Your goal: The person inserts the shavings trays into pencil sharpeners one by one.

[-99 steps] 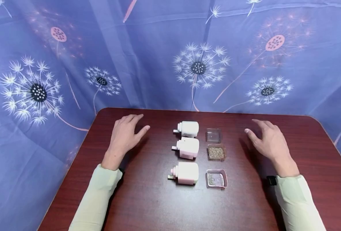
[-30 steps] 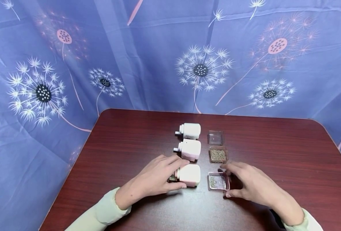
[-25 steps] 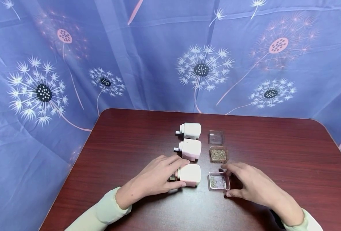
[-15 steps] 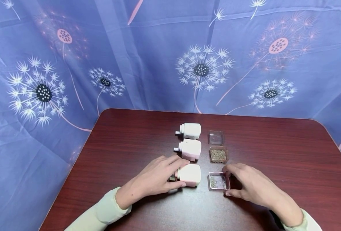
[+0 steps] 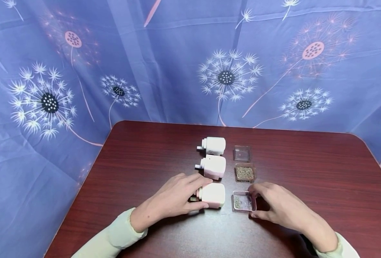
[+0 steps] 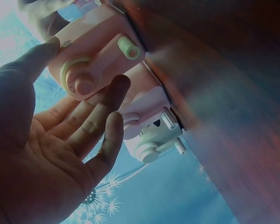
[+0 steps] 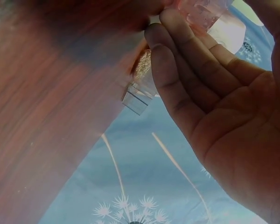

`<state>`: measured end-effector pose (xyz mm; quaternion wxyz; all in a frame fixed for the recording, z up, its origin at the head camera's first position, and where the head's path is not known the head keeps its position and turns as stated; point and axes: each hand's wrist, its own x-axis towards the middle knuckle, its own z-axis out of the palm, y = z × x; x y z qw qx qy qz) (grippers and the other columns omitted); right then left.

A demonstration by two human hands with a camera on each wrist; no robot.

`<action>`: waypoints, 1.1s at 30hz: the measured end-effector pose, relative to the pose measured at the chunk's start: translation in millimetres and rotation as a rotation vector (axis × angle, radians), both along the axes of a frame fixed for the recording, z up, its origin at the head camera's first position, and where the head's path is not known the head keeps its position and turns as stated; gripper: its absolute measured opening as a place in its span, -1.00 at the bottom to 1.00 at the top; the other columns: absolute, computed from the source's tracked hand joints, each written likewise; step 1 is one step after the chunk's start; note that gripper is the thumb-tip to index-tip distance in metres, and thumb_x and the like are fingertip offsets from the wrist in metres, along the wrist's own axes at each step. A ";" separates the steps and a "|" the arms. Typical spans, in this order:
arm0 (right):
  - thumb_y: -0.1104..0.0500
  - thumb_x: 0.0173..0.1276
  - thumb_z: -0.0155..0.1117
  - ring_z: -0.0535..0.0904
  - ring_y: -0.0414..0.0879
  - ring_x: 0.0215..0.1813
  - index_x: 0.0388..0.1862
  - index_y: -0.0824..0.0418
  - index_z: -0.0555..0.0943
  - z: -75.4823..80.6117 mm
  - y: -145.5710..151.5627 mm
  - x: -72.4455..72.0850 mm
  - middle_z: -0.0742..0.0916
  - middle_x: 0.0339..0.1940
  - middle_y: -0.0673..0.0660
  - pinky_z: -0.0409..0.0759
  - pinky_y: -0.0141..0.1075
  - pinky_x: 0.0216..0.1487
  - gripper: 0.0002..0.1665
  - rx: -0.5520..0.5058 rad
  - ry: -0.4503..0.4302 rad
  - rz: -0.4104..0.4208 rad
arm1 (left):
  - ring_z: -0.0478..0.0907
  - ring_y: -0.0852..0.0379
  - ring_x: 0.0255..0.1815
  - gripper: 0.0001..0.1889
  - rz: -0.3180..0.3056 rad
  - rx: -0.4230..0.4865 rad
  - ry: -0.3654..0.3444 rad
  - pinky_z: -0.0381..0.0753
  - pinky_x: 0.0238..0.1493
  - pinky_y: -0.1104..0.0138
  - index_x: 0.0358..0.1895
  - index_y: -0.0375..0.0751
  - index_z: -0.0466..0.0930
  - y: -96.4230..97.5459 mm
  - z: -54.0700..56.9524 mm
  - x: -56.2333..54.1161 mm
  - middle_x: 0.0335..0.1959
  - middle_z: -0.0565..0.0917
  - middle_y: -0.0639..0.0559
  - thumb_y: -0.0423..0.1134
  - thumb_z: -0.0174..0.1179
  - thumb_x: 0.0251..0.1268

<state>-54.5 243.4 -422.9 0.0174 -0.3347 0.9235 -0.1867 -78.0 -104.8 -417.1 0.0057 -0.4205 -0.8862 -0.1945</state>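
1. Step, as we read it: holding the pink box point(image 5: 213, 195) and the clear tray point(image 5: 246, 203) at once. Both sit on the worktop point(image 5: 319, 161), around the lower centre of the frame, box left, tray right, a narrow gap between.
2. To do it well, we want even, light pressure across the box's two sides, clear of the green knob point(image 6: 129, 48) on its crank, so nothing turns.
3. We'd hold the tray level by its right end; loose flecks point(image 5: 237, 202) lie inside and a jolt could spill them.
4. We'd watch the near neighbours: middle box point(image 5: 215, 166) just above our pink one, brown-flecked tray point(image 5: 245, 165) just above ours.
5. Left hand point(image 5: 174, 197): in from lower left, back up, index and thumb gripping the box from opposite sides.
6. Right hand point(image 5: 282, 204): in from lower right, curled, fingers and thumb gripping the tray's right end. Exact fingertip contact is partly hidden.
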 end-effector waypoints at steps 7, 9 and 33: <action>0.00 0.10 0.75 0.71 -0.19 -0.17 0.01 0.14 0.67 2.8 -4.3 -0.7 0.74 -0.20 -0.17 0.73 -0.16 -0.15 -0.43 0.012 -0.002 -0.004 | 0.59 0.40 0.06 -0.42 -0.007 0.006 0.006 0.52 -0.09 0.33 0.37 0.13 0.58 0.2 0.7 -1.2 0.15 0.68 0.32 0.26 0.35 0.40; 0.00 0.09 0.75 0.71 -0.19 -0.17 0.01 0.15 0.67 3.2 -5.6 -0.9 0.74 -0.21 -0.16 0.74 -0.17 -0.16 -0.43 0.017 0.002 -0.005 | 0.59 0.40 0.05 -0.42 -0.009 0.002 0.013 0.52 -0.10 0.33 0.38 0.12 0.58 0.1 0.7 -1.5 0.15 0.68 0.31 0.26 0.35 0.41; -0.01 0.12 0.73 0.70 -0.21 -0.22 -0.06 0.17 0.65 3.6 -24.5 -4.0 0.74 -0.29 -0.12 0.72 -0.21 -0.22 -0.47 0.026 -0.003 0.030 | 0.61 0.33 0.05 -0.38 -0.017 -0.016 0.002 0.60 0.03 0.26 0.39 0.08 0.58 -1.8 0.4 -3.7 0.15 0.68 0.28 0.27 0.35 0.38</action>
